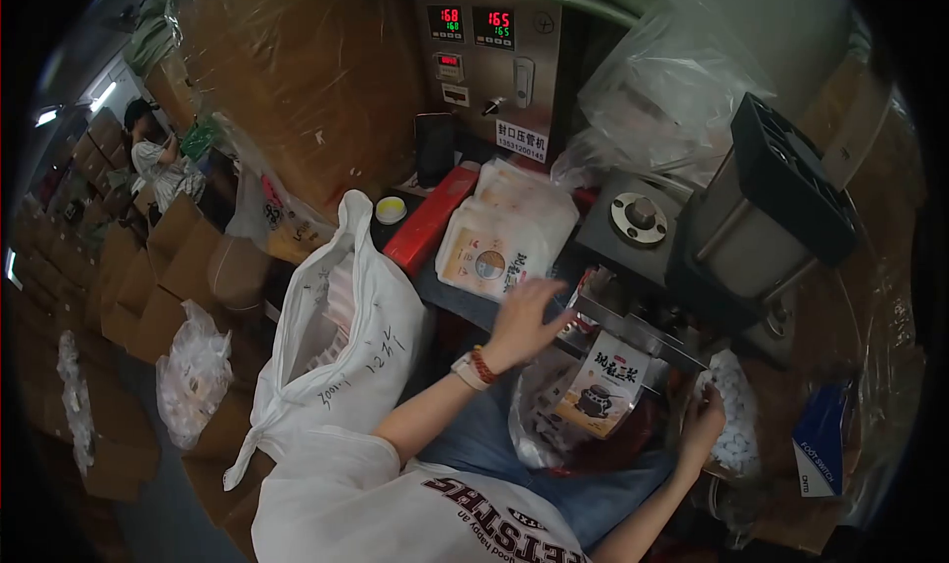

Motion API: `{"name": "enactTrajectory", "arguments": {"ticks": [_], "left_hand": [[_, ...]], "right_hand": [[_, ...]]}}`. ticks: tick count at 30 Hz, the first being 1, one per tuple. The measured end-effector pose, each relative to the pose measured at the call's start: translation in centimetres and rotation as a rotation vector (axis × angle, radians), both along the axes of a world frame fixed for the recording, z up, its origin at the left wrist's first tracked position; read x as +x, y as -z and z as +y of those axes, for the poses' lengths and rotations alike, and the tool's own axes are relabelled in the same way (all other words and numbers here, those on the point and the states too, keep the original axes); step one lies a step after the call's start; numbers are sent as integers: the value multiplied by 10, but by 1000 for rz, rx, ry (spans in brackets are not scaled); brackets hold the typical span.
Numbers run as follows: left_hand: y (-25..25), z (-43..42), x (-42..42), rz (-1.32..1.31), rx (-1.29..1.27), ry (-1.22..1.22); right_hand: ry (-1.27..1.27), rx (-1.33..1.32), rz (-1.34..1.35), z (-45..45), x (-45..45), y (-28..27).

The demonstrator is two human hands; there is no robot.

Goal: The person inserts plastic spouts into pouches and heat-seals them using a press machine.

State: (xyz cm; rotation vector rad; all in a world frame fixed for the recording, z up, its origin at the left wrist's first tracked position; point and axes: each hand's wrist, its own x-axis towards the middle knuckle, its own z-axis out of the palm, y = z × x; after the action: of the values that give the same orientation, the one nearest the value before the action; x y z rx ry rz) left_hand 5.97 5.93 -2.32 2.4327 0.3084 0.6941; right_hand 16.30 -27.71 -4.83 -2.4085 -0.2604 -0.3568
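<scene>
My left hand (529, 321) has its fingers spread, beside the lower edge of a stack of printed pouches (484, 252) and near the metal front of the sealing machine (633, 316). A printed pouch (601, 385) with a dark pot picture hangs below the machine's metal bar, between my hands. My right hand (702, 425) is at the edge of a clear bag of small white plastic pieces (733, 420). Its fingers are curled together, and whatever they may hold is too small to make out. Below the hanging pouch, a clear plastic bag (539, 415) sits near my lap.
A large white sack (371, 336) stands open on my left. Behind the pouches are a red bar (430, 217), a small yellow-filled tub (390, 209), a phone (434, 146) and a control box (494, 69) with lit displays. At left, another person (163, 163) stands among cardboard boxes.
</scene>
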Motion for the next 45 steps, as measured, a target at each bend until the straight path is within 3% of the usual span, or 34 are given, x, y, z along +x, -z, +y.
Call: {"name": "enactTrajectory", "arguments": {"ticks": [2, 4, 5, 7, 9, 11, 12, 15, 19, 21, 22, 24, 26, 27, 28, 30, 33, 34, 35, 37, 38, 40, 42, 44, 45], "left_hand": [[-7, 16, -24, 185, 452, -223], [12, 30, -49, 215, 456, -91], [23, 31, -57, 240, 467, 41], [34, 28, -69, 141, 435, 126], [35, 26, -77, 180, 246, 147], [12, 13, -78, -11, 71, 74], [6, 9, -79, -45, -63, 67], [-16, -12, -80, -162, -52, 205], [-46, -39, -84, -223, -38, 384], [-49, -44, -82, -231, -69, 465], [-47, -47, -80, -192, -205, 521], [-37, -54, -73, -151, -348, 583], [-15, -59, -56, 404, -669, 497], [-1, -67, -44, 282, -903, 511], [3, -70, -35, 277, -901, 512], [7, -71, -16, 295, -1255, 460], [3, -67, 8, 345, -1423, 409], [0, -66, 13, 330, -1491, 402], [-2, -64, 18, 324, -1533, 431], [2, -64, 22, 348, -1605, 423], [-3, -69, 19, 324, -1603, 419], [44, -62, 29, 337, -1413, 373], [13, -54, 20, 407, -1198, 443], [6, -31, 20, 640, -901, 478], [-14, -23, 8, 421, -643, 385]], "right_hand": [[67, -4, 51, 2, -15, -16], [138, 249, -66, 10, -32, -35], [148, 242, -61, 18, -39, -41], [-83, 711, -48, 36, -59, -51], [-288, 875, 39, 59, -83, -71], [-387, 948, 99, 75, -103, -81], [-478, 847, 37, 79, -107, -80], [-726, 501, -202, 98, -110, -84], [-810, 431, -189, 105, -110, -83], [-871, 529, -213, 99, -113, -90], [-858, 522, -215, 96, -113, -90], [-716, 558, 61, 90, -113, -90], [-589, 541, 44, 86, -103, -81], [-469, 528, 26, 83, -98, -75], [-371, 610, 73, 76, -93, -73], [-222, 667, 27, 58, -84, -86], [-5, 340, -103, 30, -58, -88], [48, 121, -190, 25, -47, -80], [36, 124, -187, 16, -36, -59], [81, -303, -185, 4, -11, -19], [96, -299, -111, 5, -8, -18], [54, -226, -32, 0, -3, -3], [13, -231, -75, -4, -1, -2], [-42, -188, -102, -3, -1, -7], [-27, -154, -66, -4, -4, -11]]}}
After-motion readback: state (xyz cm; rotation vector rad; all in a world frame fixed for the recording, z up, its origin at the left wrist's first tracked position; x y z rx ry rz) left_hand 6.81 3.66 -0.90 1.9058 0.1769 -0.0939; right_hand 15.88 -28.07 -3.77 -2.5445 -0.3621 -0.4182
